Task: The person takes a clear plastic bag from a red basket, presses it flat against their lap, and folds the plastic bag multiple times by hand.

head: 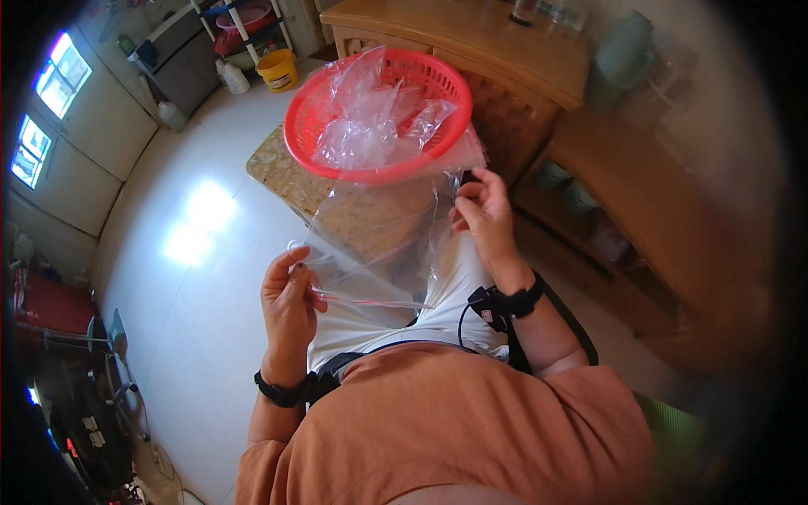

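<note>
A clear plastic bag point(372, 252) with a red strip along its near edge is spread out above my lap. My left hand point(290, 293) pinches its near left corner between thumb and fingers. At the bag's far right side, my right hand point(483, 214) has its thumb and curled fingers closed on the film. Just beyond, a red plastic basket point(464, 101) with slotted walls holds a heap of crumpled clear plastic bags point(366, 126). More flat plastic film point(464, 151) sticks out under the basket's right side.
The basket stands on a small stone-patterned table point(278, 164). A wooden cabinet point(454, 25) rises behind it, and a wooden shelf unit point(631, 189) stands on the right. A yellow bucket point(277, 71) and a white jug point(233, 77) are on the floor at the back left.
</note>
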{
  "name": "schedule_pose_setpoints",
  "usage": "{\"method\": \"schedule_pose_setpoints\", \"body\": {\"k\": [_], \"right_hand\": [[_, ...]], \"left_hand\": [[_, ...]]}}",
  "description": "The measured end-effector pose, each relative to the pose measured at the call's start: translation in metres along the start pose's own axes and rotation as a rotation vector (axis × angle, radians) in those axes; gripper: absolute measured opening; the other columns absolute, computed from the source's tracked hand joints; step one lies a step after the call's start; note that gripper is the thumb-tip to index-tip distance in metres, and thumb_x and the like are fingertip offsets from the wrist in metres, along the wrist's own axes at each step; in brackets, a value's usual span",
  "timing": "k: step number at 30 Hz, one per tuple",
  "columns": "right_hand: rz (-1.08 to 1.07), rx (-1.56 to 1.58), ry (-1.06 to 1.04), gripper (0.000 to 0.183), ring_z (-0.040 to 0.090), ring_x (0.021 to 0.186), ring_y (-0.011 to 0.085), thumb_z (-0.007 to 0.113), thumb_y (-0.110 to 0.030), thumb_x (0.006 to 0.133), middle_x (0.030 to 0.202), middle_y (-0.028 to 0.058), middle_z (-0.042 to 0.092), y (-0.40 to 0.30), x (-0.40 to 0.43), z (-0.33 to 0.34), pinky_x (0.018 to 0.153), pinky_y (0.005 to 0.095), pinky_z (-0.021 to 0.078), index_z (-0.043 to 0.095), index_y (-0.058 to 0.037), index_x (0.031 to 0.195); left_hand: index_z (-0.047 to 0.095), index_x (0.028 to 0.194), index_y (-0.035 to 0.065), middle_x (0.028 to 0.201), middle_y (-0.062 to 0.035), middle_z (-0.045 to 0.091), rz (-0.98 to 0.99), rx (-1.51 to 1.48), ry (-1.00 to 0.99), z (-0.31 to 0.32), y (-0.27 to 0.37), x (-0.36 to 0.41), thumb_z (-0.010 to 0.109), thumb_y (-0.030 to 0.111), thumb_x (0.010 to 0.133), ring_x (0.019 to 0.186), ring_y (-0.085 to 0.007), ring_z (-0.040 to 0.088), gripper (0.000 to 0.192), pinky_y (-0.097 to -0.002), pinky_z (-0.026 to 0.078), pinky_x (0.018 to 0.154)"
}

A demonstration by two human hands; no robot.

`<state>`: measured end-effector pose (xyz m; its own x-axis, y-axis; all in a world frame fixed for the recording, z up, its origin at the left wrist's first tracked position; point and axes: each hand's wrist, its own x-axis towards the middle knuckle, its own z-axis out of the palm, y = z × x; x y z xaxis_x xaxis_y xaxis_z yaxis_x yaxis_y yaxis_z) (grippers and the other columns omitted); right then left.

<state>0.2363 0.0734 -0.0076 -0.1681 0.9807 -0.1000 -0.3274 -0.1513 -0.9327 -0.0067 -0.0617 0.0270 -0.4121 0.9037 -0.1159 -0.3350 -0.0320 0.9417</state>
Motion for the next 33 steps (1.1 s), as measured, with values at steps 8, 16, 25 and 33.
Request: {"method": "schedule_pose_setpoints", "body": {"k": [8, 16, 25, 33], "right_hand": [[-0.792, -0.802, -0.593, 0.059, 0.046, 0.114, 0.0263, 0.073, -0.033, 0.070, 0.119, 0.0114, 0.051, -0.055, -0.058, 0.029, 0.097, 0.0376, 0.0332, 0.050, -0.0044, 0.116], [-0.321, -0.301, -0.683, 0.015, 0.062, 0.084, 0.0171, 0.058, -0.009, 0.086, 0.087, 0.0086, 0.064, -0.010, -0.059, 0.026, 0.072, 0.0296, 0.0489, 0.059, -0.0019, 0.099], [0.103, -0.045, -0.620, 0.027, 0.062, 0.079, 0.0142, 0.054, -0.022, 0.090, 0.084, 0.0090, 0.064, 0.002, -0.053, 0.017, 0.071, 0.0272, 0.0511, 0.056, -0.0033, 0.109], [0.095, 0.030, -0.442, 0.030, 0.063, 0.076, 0.0138, 0.053, -0.029, 0.089, 0.081, 0.0086, 0.064, 0.005, -0.033, -0.005, 0.066, 0.0264, 0.0501, 0.058, -0.0022, 0.101]], "left_hand": [[0.055, 0.100, -0.0020, 0.069, -0.0042, 0.056, -0.142, -0.089, -0.008, -0.008, 0.005, -0.003, 0.046, 0.006, 0.089, 0.043, -0.0096, 0.052, 0.017, -0.0205, 0.042, 0.036], [0.061, 0.088, -0.0003, 0.078, -0.0062, 0.056, 0.147, 0.446, -0.380, -0.020, 0.017, 0.001, 0.065, 0.001, 0.072, 0.067, -0.0160, 0.056, 0.017, -0.0261, 0.045, 0.057], [0.059, 0.076, 0.0010, 0.065, -0.0120, 0.056, 0.245, 0.923, -0.520, 0.002, 0.018, 0.019, 0.065, 0.004, 0.073, 0.063, -0.0249, 0.057, 0.008, -0.0311, 0.044, 0.058], [0.057, 0.068, 0.0016, 0.061, -0.0166, 0.053, 0.256, 1.276, -0.793, 0.038, 0.011, 0.060, 0.063, 0.017, 0.076, 0.058, -0.0348, 0.053, 0.019, -0.0387, 0.040, 0.052]]}}
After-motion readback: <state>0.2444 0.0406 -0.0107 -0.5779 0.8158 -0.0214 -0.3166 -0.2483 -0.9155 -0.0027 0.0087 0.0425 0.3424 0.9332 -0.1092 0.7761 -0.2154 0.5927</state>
